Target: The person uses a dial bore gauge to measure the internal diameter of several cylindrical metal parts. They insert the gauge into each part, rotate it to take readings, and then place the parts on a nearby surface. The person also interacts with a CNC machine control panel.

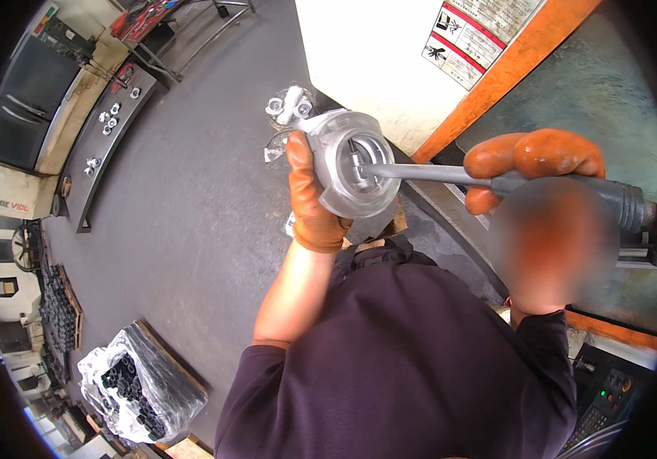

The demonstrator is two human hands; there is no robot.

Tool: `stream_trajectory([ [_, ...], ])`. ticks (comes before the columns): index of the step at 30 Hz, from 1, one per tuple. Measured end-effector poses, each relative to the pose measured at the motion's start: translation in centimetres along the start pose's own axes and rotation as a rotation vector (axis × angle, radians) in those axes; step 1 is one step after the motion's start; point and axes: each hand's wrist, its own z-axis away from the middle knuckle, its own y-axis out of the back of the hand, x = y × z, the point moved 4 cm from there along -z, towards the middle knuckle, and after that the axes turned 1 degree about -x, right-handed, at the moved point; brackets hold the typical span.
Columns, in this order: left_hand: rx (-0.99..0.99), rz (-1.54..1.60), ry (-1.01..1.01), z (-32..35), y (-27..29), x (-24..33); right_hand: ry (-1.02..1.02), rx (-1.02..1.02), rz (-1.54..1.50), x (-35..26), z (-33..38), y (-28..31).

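Observation:
My left hand (309, 206), in an orange work glove, grips the side of a round silver metal casting (335, 177) with a wide hollow centre, its thumb upright along the near-left rim. My right hand (531, 155), also in an orange glove, wraps round a long-nosed hand tool (432, 174) with a grey shaft and a dark ribbed rear end. The shaft runs level to the left, and its tip reaches into the casting's opening. Whether the tip touches the inner wall I cannot tell. A blurred patch covers part of my right hand and wrist.
Several silver parts (292, 105) stand beyond the casting. On the right is a machine with an orange-edged opening (489, 80) and a control panel (608, 394). A long bench (107, 164) with small parts stands left; a plastic-wrapped crate (179, 394) of dark parts sits lower left.

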Motion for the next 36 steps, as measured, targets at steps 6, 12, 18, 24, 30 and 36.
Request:
stream_trajectory([
  [6,0.026,-0.101,0.016,0.0,0.5,-0.1,-0.053,0.074,-0.047,0.3,-0.1,-0.2],
  [12,0.09,-0.151,0.026,0.1,0.6,0.0,-0.015,0.001,-0.093,1.1,-0.6,0.7],
  [18,0.127,-0.228,0.033,0.0,0.4,0.3,0.152,-0.091,-0.032,1.7,-0.8,1.2],
  [24,0.09,-0.268,-0.059,0.0,0.0,1.1,0.022,-0.137,-0.052,2.5,-1.7,1.4],
  [30,0.096,-0.249,-0.005,-0.5,-0.7,0.5,0.131,-0.031,-0.105,1.9,-1.1,1.9],
  [36,0.12,-0.292,-0.023,-0.4,-1.3,0.9,0.182,-0.183,-0.039,2.1,-1.2,2.3],
])
